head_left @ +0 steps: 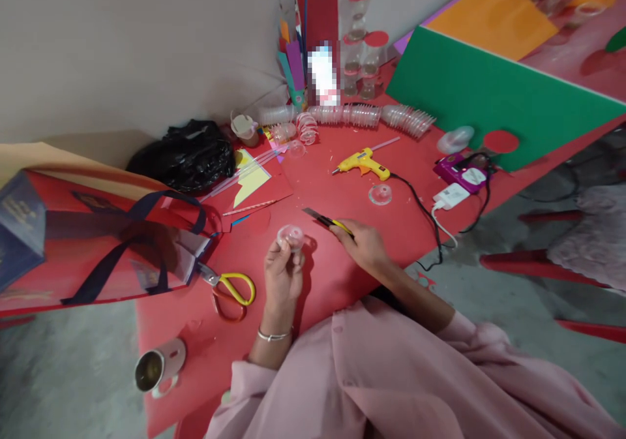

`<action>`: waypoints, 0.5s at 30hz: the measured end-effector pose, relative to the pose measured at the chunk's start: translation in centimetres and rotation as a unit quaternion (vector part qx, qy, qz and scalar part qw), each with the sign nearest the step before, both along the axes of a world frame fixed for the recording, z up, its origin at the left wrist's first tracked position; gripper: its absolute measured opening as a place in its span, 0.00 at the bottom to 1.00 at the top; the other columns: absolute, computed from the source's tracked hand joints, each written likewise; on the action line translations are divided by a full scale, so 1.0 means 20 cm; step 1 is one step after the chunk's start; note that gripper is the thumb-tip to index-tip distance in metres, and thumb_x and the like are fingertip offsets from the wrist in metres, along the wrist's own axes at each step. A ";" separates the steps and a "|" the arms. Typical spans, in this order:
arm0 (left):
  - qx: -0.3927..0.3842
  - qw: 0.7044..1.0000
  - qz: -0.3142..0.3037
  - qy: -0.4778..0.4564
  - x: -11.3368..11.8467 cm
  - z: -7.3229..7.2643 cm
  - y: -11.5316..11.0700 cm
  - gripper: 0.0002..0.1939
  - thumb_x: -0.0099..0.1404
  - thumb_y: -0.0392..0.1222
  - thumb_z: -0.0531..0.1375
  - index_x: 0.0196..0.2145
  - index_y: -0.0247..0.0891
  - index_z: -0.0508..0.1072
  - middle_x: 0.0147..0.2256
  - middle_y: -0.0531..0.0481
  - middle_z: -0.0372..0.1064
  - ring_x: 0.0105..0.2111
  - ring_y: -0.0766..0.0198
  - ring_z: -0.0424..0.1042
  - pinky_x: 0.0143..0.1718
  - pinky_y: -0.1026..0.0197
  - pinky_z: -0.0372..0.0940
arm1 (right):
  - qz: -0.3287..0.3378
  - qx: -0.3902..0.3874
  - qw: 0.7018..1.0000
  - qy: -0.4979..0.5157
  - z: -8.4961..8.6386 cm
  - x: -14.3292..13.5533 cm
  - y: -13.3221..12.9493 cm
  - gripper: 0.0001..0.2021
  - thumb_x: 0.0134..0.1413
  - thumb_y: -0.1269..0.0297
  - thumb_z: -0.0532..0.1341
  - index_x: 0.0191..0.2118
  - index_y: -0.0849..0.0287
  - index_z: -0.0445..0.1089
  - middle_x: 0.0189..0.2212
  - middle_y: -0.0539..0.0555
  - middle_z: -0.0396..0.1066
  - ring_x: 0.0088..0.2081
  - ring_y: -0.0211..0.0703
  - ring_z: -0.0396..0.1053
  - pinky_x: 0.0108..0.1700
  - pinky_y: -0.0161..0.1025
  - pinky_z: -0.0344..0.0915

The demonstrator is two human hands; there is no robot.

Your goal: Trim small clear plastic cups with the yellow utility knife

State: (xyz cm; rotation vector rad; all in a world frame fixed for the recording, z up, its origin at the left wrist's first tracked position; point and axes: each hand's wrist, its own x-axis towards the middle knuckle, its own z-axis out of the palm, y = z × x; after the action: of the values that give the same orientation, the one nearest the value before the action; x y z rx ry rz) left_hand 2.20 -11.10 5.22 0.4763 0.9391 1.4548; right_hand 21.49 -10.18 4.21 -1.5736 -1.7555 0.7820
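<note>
A small clear plastic piece [292,235], round with a raised centre, is pinched between the thumb and fingers of my left hand [283,271]. My right hand [362,246] is closed around a yellow and black craft knife [327,219], its blade pointing left, a little beyond the clear piece. Another round clear piece [380,194] lies on the red table [317,299], up and to the right of my right hand. The yellow glue gun [364,163] rests farther back on the tabletop.
Yellow-handled scissors [235,290] and a mug [161,366] stand left of my left hand. A red bag [112,243] covers the left edge. Rows of clear cups [345,115] line the back. A purple power box [464,173] with cables and a green board [489,93] are right.
</note>
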 end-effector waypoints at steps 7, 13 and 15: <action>-0.003 1.000 0.004 0.010 0.01 0.01 -0.01 0.15 0.58 0.47 0.74 0.31 0.34 0.76 0.29 0.52 0.72 0.19 0.77 0.60 0.19 0.72 0.54 | -0.003 -0.023 0.999 -0.045 0.00 0.02 0.00 0.23 0.73 0.45 0.49 0.39 0.55 0.75 0.33 0.54 0.78 0.34 0.44 0.75 0.35 0.38 0.63; 0.001 0.999 -0.002 0.034 0.01 0.03 -0.02 0.17 0.58 0.49 0.75 0.31 0.34 0.76 0.28 0.53 0.70 0.18 0.77 0.59 0.18 0.72 0.54 | 0.055 0.015 0.998 -0.033 0.00 0.02 0.00 0.22 0.73 0.46 0.50 0.41 0.55 0.74 0.38 0.55 0.79 0.39 0.44 0.75 0.39 0.38 0.63; 0.007 0.999 0.005 0.035 0.02 0.03 -0.02 0.16 0.59 0.48 0.74 0.30 0.34 0.75 0.29 0.53 0.71 0.19 0.77 0.59 0.18 0.72 0.54 | -0.002 0.005 0.997 -0.072 0.01 0.03 0.00 0.24 0.73 0.44 0.49 0.39 0.56 0.74 0.34 0.56 0.78 0.35 0.45 0.75 0.35 0.39 0.60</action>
State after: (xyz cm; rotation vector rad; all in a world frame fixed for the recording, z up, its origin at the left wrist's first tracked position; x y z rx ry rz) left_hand 2.52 -11.44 5.88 0.5369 0.9894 1.4632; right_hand 22.00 -10.17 4.34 -1.6615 -1.8546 0.6704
